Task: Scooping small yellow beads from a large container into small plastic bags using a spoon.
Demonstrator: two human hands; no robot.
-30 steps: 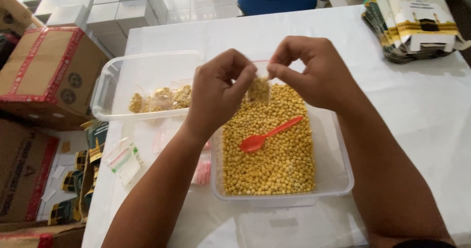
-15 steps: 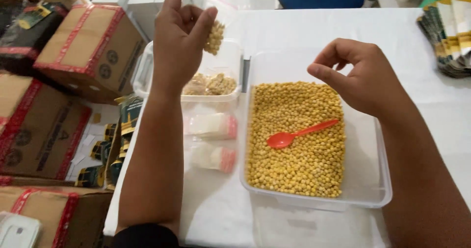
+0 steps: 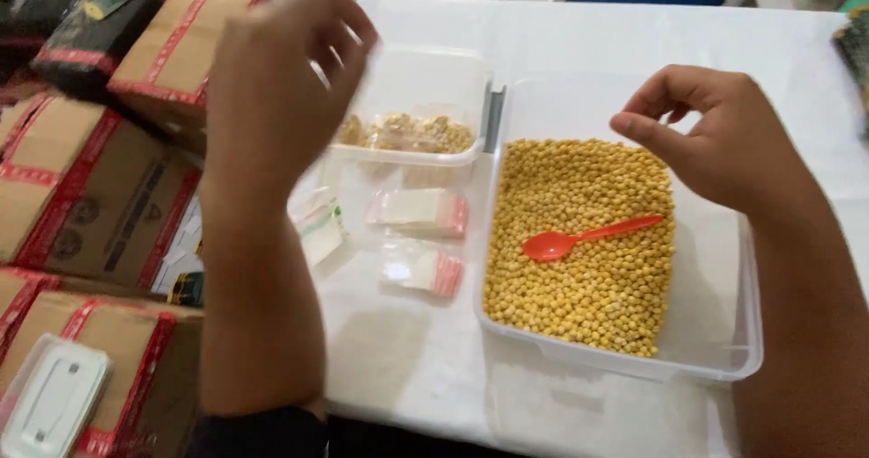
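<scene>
Left hand [image 3: 281, 87] was raised and blurred, grip unreadable, near the small clear plastic tub of filled packets [image 3: 412, 105]; right hand [image 3: 715, 137], loosely curled and empty, hung over the large clear tub of yellow beans [image 3: 579, 241], risking knocking the orange plastic spoon [image 3: 579, 238].

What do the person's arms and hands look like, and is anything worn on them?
Both forearms are bare, with no sleeves, gloves, watch or rings showing. The left hand is motion-blurred; the right hand is sharp. Dark clothing shows at the bottom edge near the left elbow.
</scene>
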